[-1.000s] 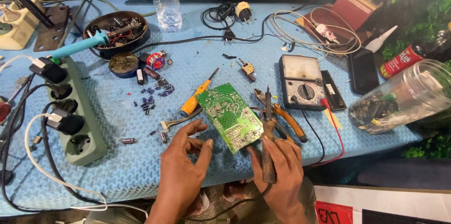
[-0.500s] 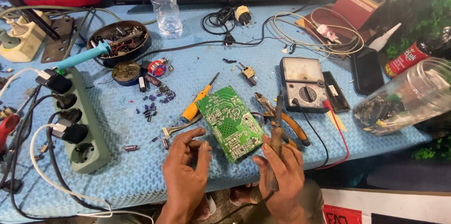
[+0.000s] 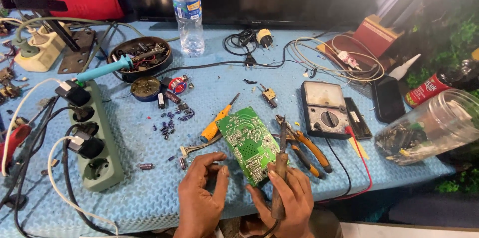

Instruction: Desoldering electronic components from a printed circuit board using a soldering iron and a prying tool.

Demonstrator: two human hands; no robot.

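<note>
Risk: soldering iron (image 3: 280,168) tip sits close over the green circuit board (image 3: 251,144); a slip could bridge joints. Board lies at the tabletop's (image 3: 149,188) near edge. Right hand (image 3: 289,200) is wrapped around the iron's handle, thumb propping the board. Left hand (image 3: 202,193) is curled, fingertips pinched together; contents unclear.
</note>
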